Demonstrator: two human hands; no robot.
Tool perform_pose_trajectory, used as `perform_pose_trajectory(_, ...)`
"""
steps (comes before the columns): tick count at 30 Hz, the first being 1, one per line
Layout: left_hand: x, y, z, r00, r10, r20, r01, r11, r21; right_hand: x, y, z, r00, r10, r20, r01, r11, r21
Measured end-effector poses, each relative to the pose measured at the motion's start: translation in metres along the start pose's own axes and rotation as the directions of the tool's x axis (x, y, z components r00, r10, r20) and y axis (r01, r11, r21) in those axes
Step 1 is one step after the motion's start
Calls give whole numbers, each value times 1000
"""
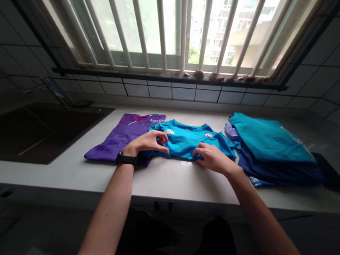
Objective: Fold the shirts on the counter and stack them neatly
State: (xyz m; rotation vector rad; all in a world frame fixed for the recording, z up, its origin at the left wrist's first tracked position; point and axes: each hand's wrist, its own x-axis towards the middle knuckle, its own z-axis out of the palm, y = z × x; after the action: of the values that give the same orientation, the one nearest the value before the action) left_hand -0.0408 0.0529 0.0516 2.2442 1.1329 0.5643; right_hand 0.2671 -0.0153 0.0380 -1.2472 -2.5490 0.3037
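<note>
A bright blue T-shirt (183, 143) lies folded on the counter between my hands, its neckline facing the window and small white prints on its chest. Over its left part is my left hand (152, 142), fingers curved and thumb apart, with nothing between them; a dark watch band (125, 159) circles that wrist. At the shirt's near edge, right of centre, my right hand (212, 157) has its fingers bent on the cloth and the thumb low by the hem, closed on the edge. A purple shirt (121, 135) with white lettering lies partly under the blue one.
On the right, a teal garment (271, 137) rests on a dark blue garment (283, 170), with a lilac piece beside it. A dark sink (37, 130) with a faucet (57, 92) is at the left. The white counter (176, 184) ends at a front edge; a barred window stands behind.
</note>
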Motion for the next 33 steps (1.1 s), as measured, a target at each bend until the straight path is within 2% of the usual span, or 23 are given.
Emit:
perform_pose_trajectory(1, -2, 1, -1, 994, 15, 111, -10, 999, -48, 0, 0, 2, 998, 21, -62, -24, 998, -51)
perform_pose_trajectory(2, -3, 2, -2, 986, 29, 166, -17, 997, -76, 0, 2, 3, 991, 37, -125, -45, 997, -65)
perform_pose_trajectory(3, -3, 2, -2, 985, 40, 166, -25, 996, -88, 0, 5, 3, 979, 56, -196, -66, 997, -47)
perform_pose_trajectory(5, -2, 0, -3, 997, 45, 55, -39, 995, -94, 1, 13, 0, 918, 129, -374, -118, 992, 53)
perform_pose_trajectory(8, 2, -3, -5, 982, 21, -187, -41, 993, -106, 2, 24, -6, 737, 284, -613, -183, 957, 224)
perform_pose_trajectory(10, 4, -3, -6, 940, -8, -342, -32, 993, -113, 1, 28, -10, 646, 347, -680, -200, 937, 287)
perform_pose_trajectory(13, 5, -2, -6, 850, -65, -522, 14, 995, -101, -2, 30, -12, 592, 385, -708, -215, 922, 322)
perform_pose_trajectory(14, 6, -2, -6, 822, -89, -563, 38, 994, -101, -3, 30, -13, 596, 384, -705, -212, 923, 323)
perform_pose_trajectory(16, 8, -2, -3, 784, -127, -608, 74, 991, -111, -4, 29, -13, 647, 350, -678, -175, 933, 315)
perform_pose_trajectory(21, 13, -7, 5, 762, -164, -626, 123, 986, -110, -9, 26, -11, 779, 297, -552, -79, 920, 384)
perform_pose_trajectory(22, 13, -8, 5, 773, -176, -609, 130, 984, -119, -10, 26, -10, 829, 277, -486, -76, 917, 392)
perform_pose_trajectory(24, 11, -10, 5, 841, -153, -519, 99, 987, -130, -12, 26, -6, 931, 194, -308, -73, 928, 365)
perform_pose_trajectory(26, 7, -13, 4, 933, -29, -360, -1, 997, -81, -13, 28, -2, 970, 150, -194, -86, 948, 305)
perform_pose_trajectory(28, 5, -16, 2, 974, 105, -200, -107, 994, 0, -11, 31, 0, 950, 199, -239, -125, 948, 292)
perform_pose_trajectory(30, 5, -17, 1, 980, 147, -134, -140, 989, 56, -9, 34, -2, 884, 275, -377, -143, 929, 342)
perform_pose_trajectory(33, 7, -17, 0, 960, 117, -255, -105, 993, 60, -7, 37, -8, 766, 371, -525, -119, 884, 451)
